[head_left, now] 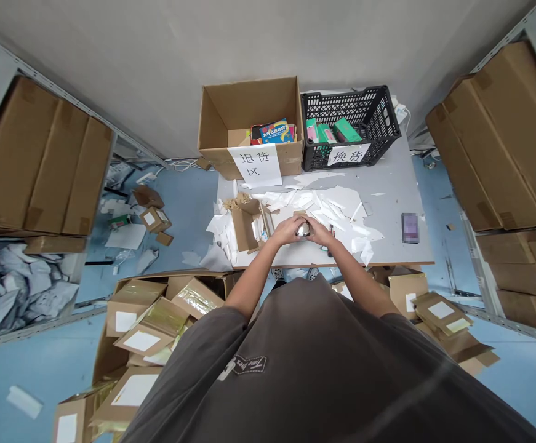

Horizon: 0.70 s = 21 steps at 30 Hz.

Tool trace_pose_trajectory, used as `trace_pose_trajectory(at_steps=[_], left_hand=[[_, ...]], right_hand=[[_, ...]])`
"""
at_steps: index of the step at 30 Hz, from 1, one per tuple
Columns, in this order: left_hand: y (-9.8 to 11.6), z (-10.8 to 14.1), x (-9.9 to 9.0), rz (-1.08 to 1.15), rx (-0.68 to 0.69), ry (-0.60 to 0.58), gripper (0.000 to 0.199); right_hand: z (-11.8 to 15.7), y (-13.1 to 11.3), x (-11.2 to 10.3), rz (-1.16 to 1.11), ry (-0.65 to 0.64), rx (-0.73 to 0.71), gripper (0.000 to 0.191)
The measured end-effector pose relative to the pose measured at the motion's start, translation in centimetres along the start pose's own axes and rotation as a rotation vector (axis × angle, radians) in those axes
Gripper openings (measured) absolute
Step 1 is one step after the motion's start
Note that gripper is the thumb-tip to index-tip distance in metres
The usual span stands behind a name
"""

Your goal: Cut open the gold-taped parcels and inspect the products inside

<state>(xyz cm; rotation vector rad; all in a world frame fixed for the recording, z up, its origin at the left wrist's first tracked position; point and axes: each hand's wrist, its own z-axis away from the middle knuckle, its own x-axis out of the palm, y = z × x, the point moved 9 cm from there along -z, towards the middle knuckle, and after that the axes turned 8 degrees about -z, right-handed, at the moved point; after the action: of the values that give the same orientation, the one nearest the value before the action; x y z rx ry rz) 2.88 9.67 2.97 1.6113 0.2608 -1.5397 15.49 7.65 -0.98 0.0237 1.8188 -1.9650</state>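
A: What is being held?

B: A shiny silver thing (303, 229) is held between the left hand (287, 231) and the right hand (319, 232). It is kept near the close edge of the bench (397, 184). Whether it is lifted up or set down cannot be told.

A: How far open is the grip?

B: Each hand is curled in, and the shiny silver thing is hugged from both sides. Just a small space is left between the hands, and it is filled by that round, shiny top. The fingers underneath are hidden, so their bend cannot be seen.

A: What is found close by?

B: A small open box (244, 231) is seen beside the left hand, with white bits tucked inside. Lots of white paper scraps (325, 212) are spread past both hands.

A: And at the back?

B: A big brown box (290, 161) is placed there, with books (274, 131) inside. Next to it, on the right, a black crate (389, 128) is put, and green boxes (347, 130) are kept in it. A white sign is stuck on the front of each. A dark flat thing (410, 227) is laid near the right end of the bench.
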Motion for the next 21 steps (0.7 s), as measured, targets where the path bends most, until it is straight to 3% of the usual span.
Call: trace_pose_trajectory(at_steps=[5,10,21], left_hand=[[-0.4,0.0,1.8,-0.055,-0.048,0.066,0.07],[-0.5,-0.2,2.3,-0.044,-0.047,0.086,0.073],[0.3,-2.3,2.1,-0.103,0.184,-0.119,0.073]], right_hand=[[0.8,0.4,0.3,-0.027,-0.009,0.018,0.1],[1.0,0.4,0.2,-0.03,0.002,0.065,0.102],[0.9,0.7,0.1,0.036,-0.014,0.104,0.102]])
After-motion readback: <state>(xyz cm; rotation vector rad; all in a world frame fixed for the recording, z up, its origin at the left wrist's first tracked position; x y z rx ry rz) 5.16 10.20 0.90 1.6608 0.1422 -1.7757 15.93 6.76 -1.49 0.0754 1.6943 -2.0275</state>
